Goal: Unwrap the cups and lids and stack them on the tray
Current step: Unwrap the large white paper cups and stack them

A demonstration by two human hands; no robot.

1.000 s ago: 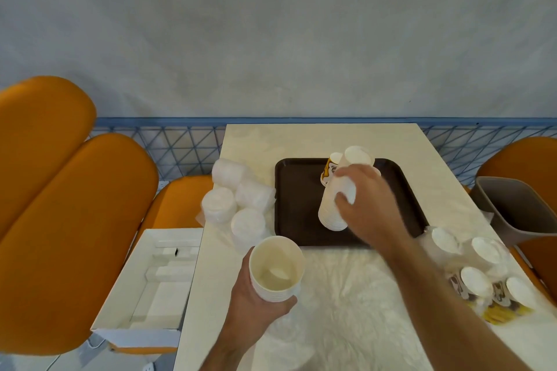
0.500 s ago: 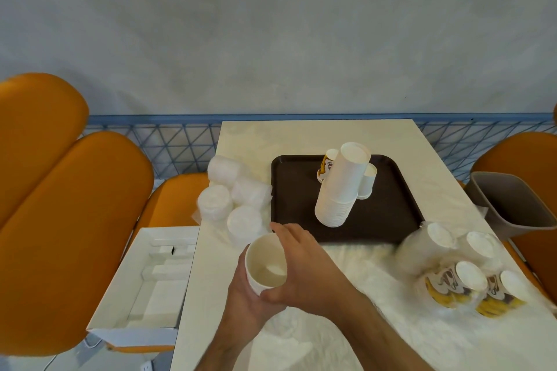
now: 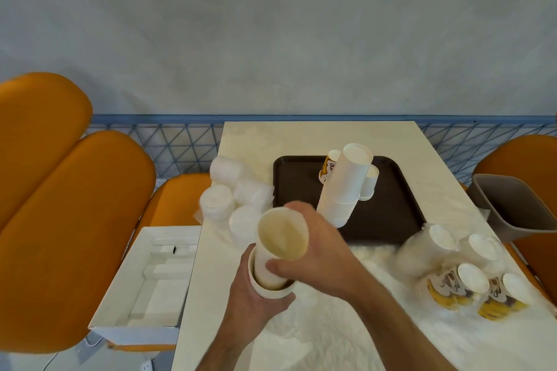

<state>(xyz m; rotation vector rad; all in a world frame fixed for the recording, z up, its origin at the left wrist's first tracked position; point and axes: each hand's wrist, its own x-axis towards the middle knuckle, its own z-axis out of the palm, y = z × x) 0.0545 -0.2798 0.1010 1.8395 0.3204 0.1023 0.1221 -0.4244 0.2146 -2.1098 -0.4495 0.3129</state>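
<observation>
My left hand [image 3: 256,298] grips the bottom of a stack of white paper cups [image 3: 271,285] near the table's front left. My right hand [image 3: 319,253] is wrapped around an inner group of cups [image 3: 281,235], which sticks partly out of the outer ones, mouth facing me. On the dark brown tray [image 3: 388,220] stands a tall upside-down stack of white cups [image 3: 346,187], with a printed cup [image 3: 329,167] and a shorter stack [image 3: 369,182] behind it. Wrapped lids [image 3: 232,196] lie left of the tray. Wrapped printed cups [image 3: 464,274] lie at the right.
Crumpled clear plastic wrap [image 3: 325,337] covers the table's near part. A grey bin [image 3: 518,205] stands off the right edge. An open white box [image 3: 150,277] sits on an orange chair [image 3: 69,220] to the left. A grey wall and a blue railing run behind.
My right hand left the stack on the tray, came back to the cups in my left hand and pulled an inner group partly out.
</observation>
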